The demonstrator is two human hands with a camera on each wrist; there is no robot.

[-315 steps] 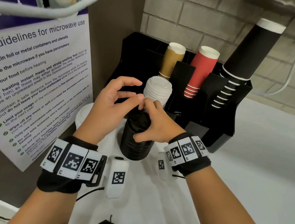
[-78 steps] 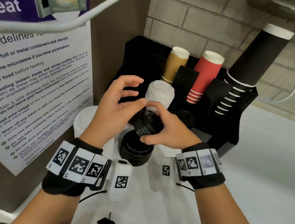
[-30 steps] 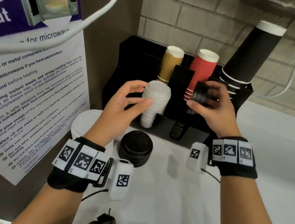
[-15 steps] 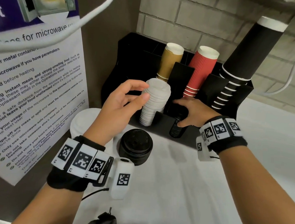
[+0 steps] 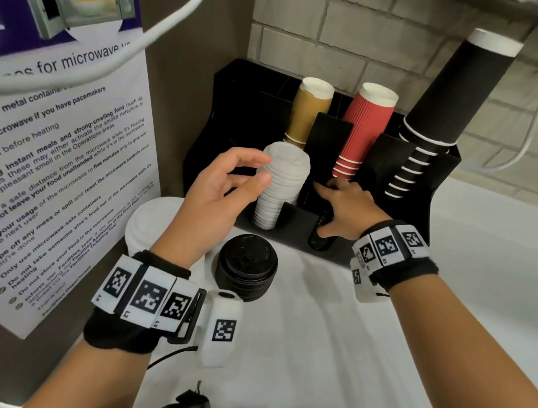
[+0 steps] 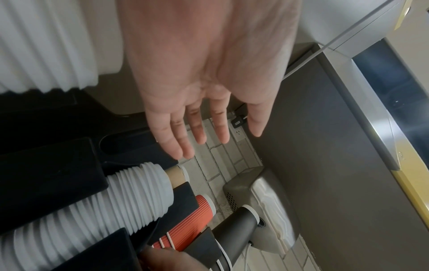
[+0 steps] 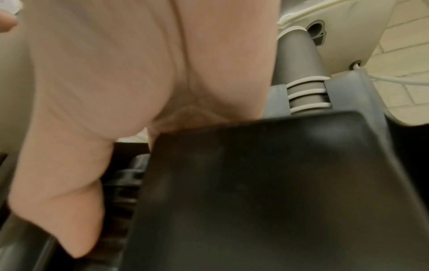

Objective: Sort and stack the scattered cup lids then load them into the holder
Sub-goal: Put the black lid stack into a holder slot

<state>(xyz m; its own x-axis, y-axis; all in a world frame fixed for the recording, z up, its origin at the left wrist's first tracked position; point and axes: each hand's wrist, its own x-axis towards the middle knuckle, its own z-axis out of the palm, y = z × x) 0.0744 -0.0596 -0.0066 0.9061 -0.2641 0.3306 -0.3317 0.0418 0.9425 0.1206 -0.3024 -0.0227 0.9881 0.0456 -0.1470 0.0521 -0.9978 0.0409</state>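
Observation:
A black holder [image 5: 296, 222] stands at the back of the white counter. Its left front slot carries a tall stack of white lids [image 5: 283, 185], also seen in the left wrist view [image 6: 130, 198]. My left hand [image 5: 261, 170] hovers open just left of that stack and holds nothing; its fingers [image 6: 176, 144] are straight. My right hand [image 5: 324, 210] reaches into the middle front slot and holds a small stack of black lids [image 5: 320, 240] there, thumb [image 7: 69, 229] alongside them [image 7: 123, 185]. Its other fingers are hidden behind the holder wall. A short stack of black lids [image 5: 246, 269] and a white lid stack [image 5: 153, 223] stand on the counter.
Tan cups [image 5: 309, 114], red cups [image 5: 364, 134] and tall black cups [image 5: 441, 116] stand in the holder's rear slots. A microwave poster [image 5: 46, 159] covers the wall on the left. A brick wall [image 5: 315, 33] lies behind. White counter [image 5: 344, 348] stretches to the right.
My right hand brought the small black lid stack down from in front of the red cups into the holder's middle slot. The left hand has stayed beside the white lids.

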